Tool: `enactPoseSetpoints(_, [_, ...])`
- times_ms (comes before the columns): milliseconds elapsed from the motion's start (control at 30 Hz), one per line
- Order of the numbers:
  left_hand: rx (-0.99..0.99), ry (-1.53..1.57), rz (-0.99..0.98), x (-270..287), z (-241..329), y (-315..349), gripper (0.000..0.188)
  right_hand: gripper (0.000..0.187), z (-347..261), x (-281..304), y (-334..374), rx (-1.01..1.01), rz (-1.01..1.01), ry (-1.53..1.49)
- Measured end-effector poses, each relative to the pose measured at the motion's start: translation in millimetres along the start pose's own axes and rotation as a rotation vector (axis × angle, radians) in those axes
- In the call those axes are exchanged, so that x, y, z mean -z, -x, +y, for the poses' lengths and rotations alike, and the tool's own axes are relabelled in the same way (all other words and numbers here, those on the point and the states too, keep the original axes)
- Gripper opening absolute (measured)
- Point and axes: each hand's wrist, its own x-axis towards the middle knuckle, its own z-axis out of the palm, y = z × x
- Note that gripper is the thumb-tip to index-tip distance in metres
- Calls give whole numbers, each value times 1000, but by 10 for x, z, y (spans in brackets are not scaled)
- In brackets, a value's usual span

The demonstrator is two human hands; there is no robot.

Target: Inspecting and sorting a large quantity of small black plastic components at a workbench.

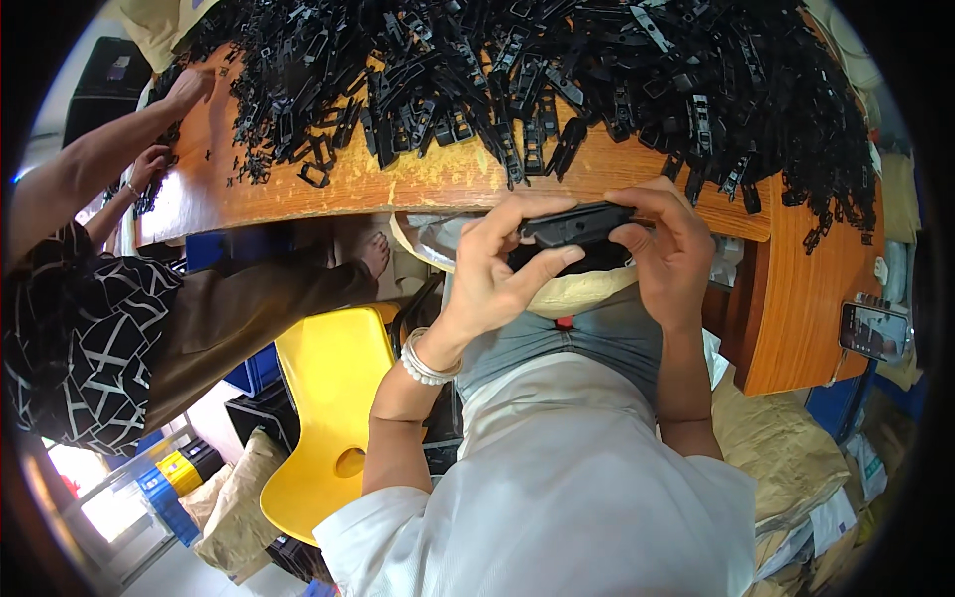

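Between my two hands I hold a long black plastic part (577, 225) level, just off the table's near edge and above my lap. My left hand (505, 254) pinches its left end, thumb below and fingers above. At the other end, my right hand (665, 239) grips it between thumb and fingers. Beneath it, an open bag (587, 291) with a pale rim sits on my lap, with dark contents partly hidden by the part and my hands. A big heap of similar black plastic parts (507, 90) covers the table beyond.
The wooden table (398, 194) has a worn top. To the left a co-worker's hand (189, 88) reaches over small black pieces. A yellow chair (333, 398) stands at my left. A phone (873, 330) is propped at the right, above brown paper sacks (771, 448).
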Motion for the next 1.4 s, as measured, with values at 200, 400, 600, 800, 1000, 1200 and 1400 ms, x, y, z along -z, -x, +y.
enactPoseSetpoints(200, [136,117,-24,122,-74,95,36,24,-89,-57,1,-22,-76,-19])
enactPoseSetpoints(400, [-76,-863,617,1035,-314,-35,14,17,-59,-23,56,124,-167,181])
enactPoseSetpoints(600, [49,-1316,522,1956,-532,15,18,15,-29,280,256,-107,169,-14])
enactPoseSetpoints(800, [-105,-1163,592,1965,-485,139,15,18,131,931,560,-289,856,120])
enactPoseSetpoints(1000, [-178,-890,611,1414,-137,9,10,20,253,1787,765,-389,907,949])
enactPoseSetpoints(1200, [-136,-204,525,827,-75,-101,24,25,392,2051,600,-596,697,1355])
enactPoseSetpoints(1400, [152,100,188,210,-7,-146,47,26,469,1915,672,-582,618,1325])
